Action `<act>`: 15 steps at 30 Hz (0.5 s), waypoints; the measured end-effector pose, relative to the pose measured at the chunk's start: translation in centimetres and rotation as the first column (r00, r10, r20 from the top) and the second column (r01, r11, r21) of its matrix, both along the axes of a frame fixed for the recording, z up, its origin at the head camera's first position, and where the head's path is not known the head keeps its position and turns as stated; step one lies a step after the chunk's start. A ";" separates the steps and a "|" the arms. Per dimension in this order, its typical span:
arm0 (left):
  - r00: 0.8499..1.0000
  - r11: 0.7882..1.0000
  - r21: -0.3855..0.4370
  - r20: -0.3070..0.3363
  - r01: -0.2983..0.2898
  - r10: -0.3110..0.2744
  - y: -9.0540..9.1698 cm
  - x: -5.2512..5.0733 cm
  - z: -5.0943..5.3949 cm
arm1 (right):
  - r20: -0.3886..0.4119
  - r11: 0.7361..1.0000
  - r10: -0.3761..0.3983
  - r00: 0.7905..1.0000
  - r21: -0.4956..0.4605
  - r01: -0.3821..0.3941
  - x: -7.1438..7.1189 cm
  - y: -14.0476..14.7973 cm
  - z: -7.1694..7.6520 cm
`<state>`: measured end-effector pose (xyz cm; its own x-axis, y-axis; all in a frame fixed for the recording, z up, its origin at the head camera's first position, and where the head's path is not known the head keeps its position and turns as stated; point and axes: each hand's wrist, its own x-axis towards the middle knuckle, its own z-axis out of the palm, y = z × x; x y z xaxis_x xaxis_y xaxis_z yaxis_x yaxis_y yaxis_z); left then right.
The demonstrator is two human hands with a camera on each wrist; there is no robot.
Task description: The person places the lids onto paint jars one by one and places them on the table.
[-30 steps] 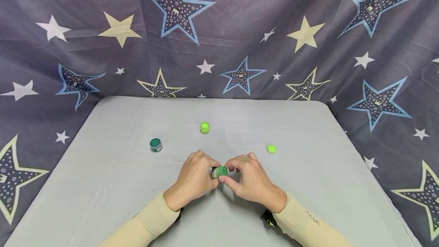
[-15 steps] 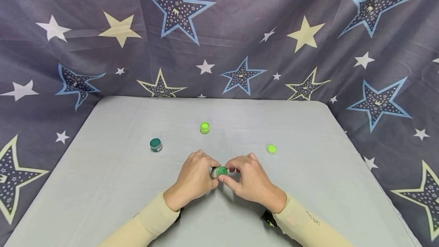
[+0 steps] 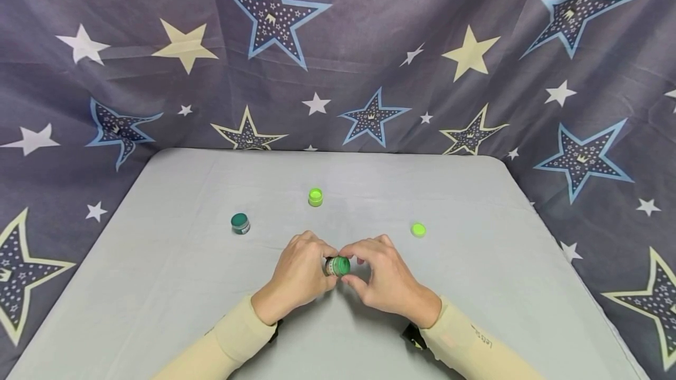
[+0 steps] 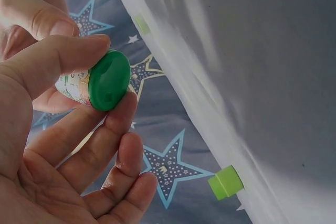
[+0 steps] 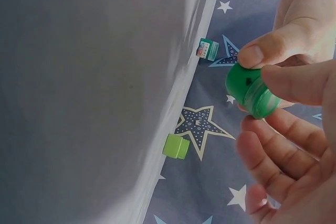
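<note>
Left hand (image 3: 298, 268) pinches the green jar (image 3: 338, 266); right hand (image 3: 389, 277) grasps its three-o'clock end, the long axis running roughly nine-to-three.

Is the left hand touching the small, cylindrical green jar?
Touching. In the left wrist view, the left hand pinches the green jar, its thumb against one side and a fingertip against the opposite side.

A dark grey-blue fabric backdrop (image 3: 338, 40), printed with white, cream and blue-edged stars (image 3: 371, 116), hangs along the far, left and right sides of a pale grey, round-cornered table (image 3: 174, 286). The light is soft and even.
</note>
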<state>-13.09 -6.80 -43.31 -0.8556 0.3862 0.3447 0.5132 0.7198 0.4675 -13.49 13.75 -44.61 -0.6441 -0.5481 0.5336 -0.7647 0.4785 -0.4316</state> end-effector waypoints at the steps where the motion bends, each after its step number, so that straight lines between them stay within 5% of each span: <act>1: 1.000 1.000 0.000 0.001 0.001 -0.001 0.0 0.0 0.0 | 0.006 1.000 -0.002 1.000 0.002 0.002 0.0 0.0 0.0; 15: 1.000 1.000 -0.008 0.011 0.002 -0.002 0.1 0.2 0.1 | -0.036 1.000 0.008 0.999 -0.010 -0.008 -0.1 -0.1 -0.4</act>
<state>-12.94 -6.75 -43.21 -0.8585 0.3910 0.3318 0.5097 0.7223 0.4674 -13.62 13.68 -45.02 -0.6199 -0.5473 0.5623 -0.7837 0.4680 -0.4084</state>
